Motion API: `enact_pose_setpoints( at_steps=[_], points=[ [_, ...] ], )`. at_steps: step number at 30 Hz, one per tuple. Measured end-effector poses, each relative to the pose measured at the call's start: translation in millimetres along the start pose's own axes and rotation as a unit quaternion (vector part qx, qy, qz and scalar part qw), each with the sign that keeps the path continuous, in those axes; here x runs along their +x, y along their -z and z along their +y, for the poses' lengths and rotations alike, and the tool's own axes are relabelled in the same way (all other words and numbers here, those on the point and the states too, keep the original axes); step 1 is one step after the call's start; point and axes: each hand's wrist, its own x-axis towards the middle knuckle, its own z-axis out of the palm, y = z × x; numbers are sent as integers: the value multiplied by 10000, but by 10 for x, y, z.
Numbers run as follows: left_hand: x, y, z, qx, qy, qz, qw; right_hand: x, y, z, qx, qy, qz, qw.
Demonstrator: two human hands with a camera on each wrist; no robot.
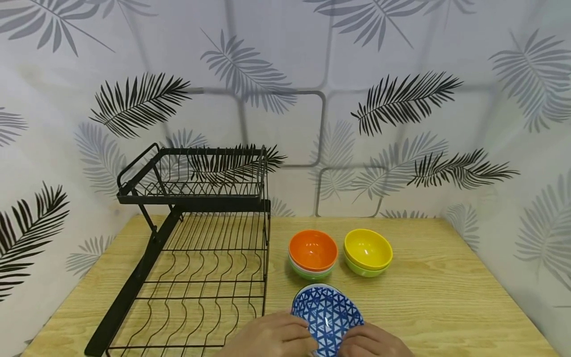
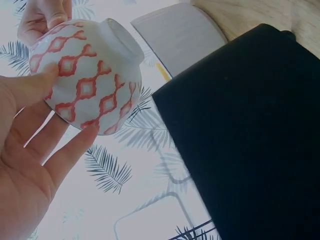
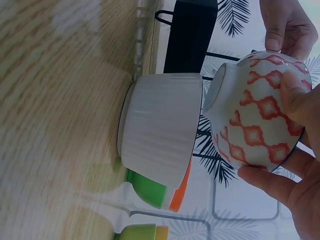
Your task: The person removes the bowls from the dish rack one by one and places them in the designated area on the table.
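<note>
Both hands hold one bowl (image 1: 327, 315), tilted, with a blue triangle pattern inside. Its outside is white with red diamond shapes, as the right wrist view shows. My left hand (image 1: 272, 337) grips the bowl's left side, thumb on the outer wall in the left wrist view. On the opposite side my right hand (image 1: 372, 342) grips it, thumb and fingers spread around the wall. A white ribbed bowl (image 3: 160, 125) stands on the table close beside the held bowl, mostly hidden behind it in the head view.
A black two-tier dish rack (image 1: 192, 201) stands on the left of the wooden table (image 1: 446, 297). Farther back, an orange bowl (image 1: 313, 250) tops one stack and a yellow bowl (image 1: 368, 248) rests in a light green bowl (image 1: 366, 271). A leaf-patterned curtain hangs behind.
</note>
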Motion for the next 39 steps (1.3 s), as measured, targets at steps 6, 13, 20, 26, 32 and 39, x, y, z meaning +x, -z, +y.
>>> enact_pose_setpoints(
  at_steps=[6,13,20,26,32,39],
  points=[
    [-20,53,-33,-210,268,-124,9993,16,40,-9,143,-415,25,9990],
    [-143,182,-116,165,1044,-44,9944,-21,87,41,156,-419,125,9989],
    [-254,315,-188,611,1588,267,9851,-105,114,24,-17,-1000,144,9949],
    [-353,407,-212,536,1992,438,9775,-161,169,-16,-360,-1800,60,9830],
    [-451,440,-218,638,2265,544,9704,-216,193,16,-553,-2383,277,9692],
    [-534,449,-239,781,2497,477,9640,-284,246,54,-717,-2880,367,9542]
  ],
)
